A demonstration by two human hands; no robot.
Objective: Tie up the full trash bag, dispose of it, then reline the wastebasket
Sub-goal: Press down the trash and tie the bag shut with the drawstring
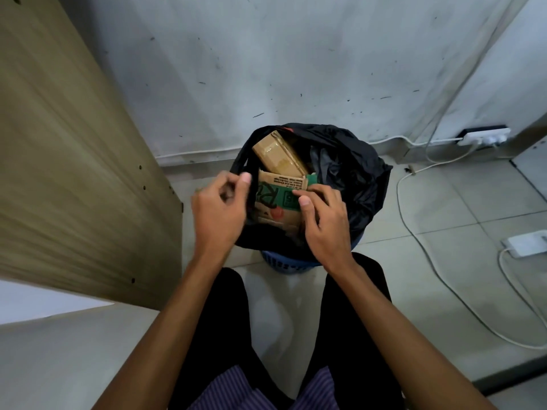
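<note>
A black trash bag (359,173) stands open in a blue wastebasket (285,263) on the floor against the wall. Inside it lie a brown cardboard box (276,152) and a flattened green-printed carton (278,199). My left hand (219,208) pinches the bag's left rim between thumb and curled fingers. My right hand (322,220) hovers over the bag's near right side with its fingers curled at the carton's edge; whether they hold the bag's rim is hidden.
A wooden cabinet side (74,161) stands close on the left. White cables (429,255) run over the tiled floor on the right to a power strip (485,136) on the wall and an adapter (525,242). My legs are just below the basket.
</note>
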